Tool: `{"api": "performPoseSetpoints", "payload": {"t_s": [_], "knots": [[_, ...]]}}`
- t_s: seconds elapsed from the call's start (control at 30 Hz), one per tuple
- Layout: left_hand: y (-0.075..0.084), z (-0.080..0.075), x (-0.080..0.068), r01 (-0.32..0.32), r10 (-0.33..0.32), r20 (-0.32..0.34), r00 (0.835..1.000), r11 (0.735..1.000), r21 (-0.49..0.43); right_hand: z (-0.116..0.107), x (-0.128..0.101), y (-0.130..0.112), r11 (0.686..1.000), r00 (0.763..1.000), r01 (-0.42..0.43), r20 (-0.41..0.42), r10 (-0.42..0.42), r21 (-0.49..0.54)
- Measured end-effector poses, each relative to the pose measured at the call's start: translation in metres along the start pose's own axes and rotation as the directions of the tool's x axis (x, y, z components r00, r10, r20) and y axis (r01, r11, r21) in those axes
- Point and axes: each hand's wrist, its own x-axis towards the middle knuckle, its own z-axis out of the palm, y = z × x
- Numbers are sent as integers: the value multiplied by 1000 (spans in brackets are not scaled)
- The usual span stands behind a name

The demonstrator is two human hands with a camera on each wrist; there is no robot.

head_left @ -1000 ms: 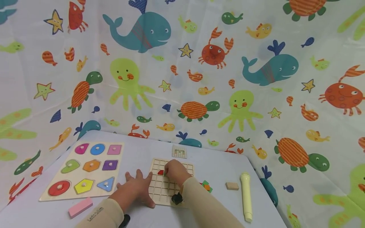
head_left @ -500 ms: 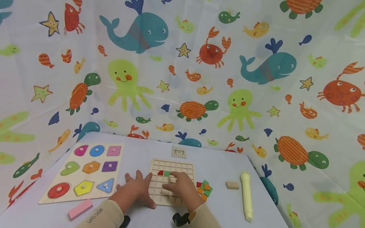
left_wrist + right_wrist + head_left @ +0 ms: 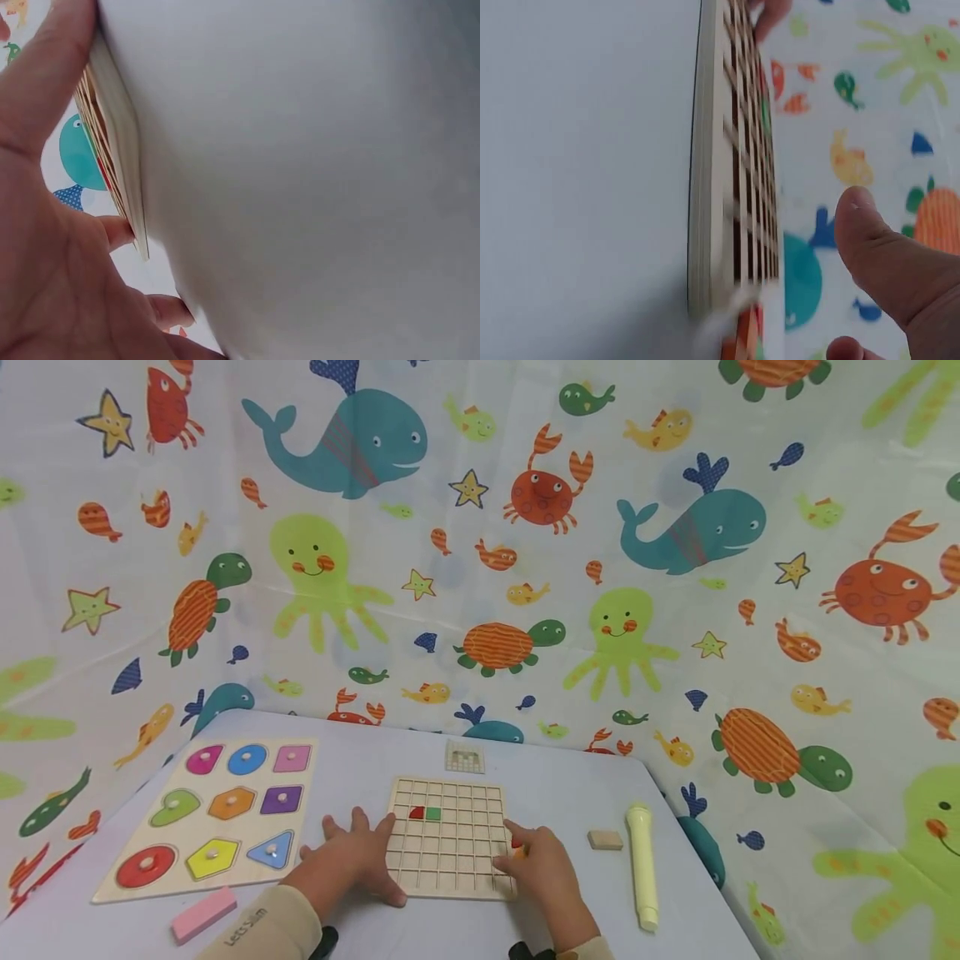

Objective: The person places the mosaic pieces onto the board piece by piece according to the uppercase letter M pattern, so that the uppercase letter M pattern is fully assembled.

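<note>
A wooden grid board lies on the table, with a red piece with a curved side and a green square tile side by side in its cells. My left hand is spread at the board's left edge. In the left wrist view its thumb and a finger touch the board's side. My right hand is over the loose tiles just beyond the board's right edge, thumb and index finger apart. It mostly covers them; an orange tile shows in the right wrist view.
Behind the board lies a small patterned card. A shape puzzle with knobbed pieces and a pink block are on the left. On the right lie a small wooden block and a pale yellow stick. A printed curtain surrounds the table.
My right hand has let go of the green tile, leaving it beside the red piece, and moved right and nearer to the loose tiles. The left hand stays at the board's edge.
</note>
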Motion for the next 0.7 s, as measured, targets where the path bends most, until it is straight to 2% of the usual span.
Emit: {"api": "performPoseSetpoints", "payload": {"t_s": [0.17,0.33,0.47,0.7], "knots": [[-1,0,-1,3,-3,2,1000,1000,4,-14,9,31,982,983,-171,-82,164,-82],[-5,0,0,5,-5,-7,1000,1000,18,-15,18,39,955,960,-279,-67,273,-103],[-5,0,1,-5,5,-8,1000,1000,17,-14,22,35,946,951,-307,-53,303,-104],[1,-2,-3,-8,8,-2,1000,1000,15,-11,21,36,949,952,-303,-68,298,-83]]}}
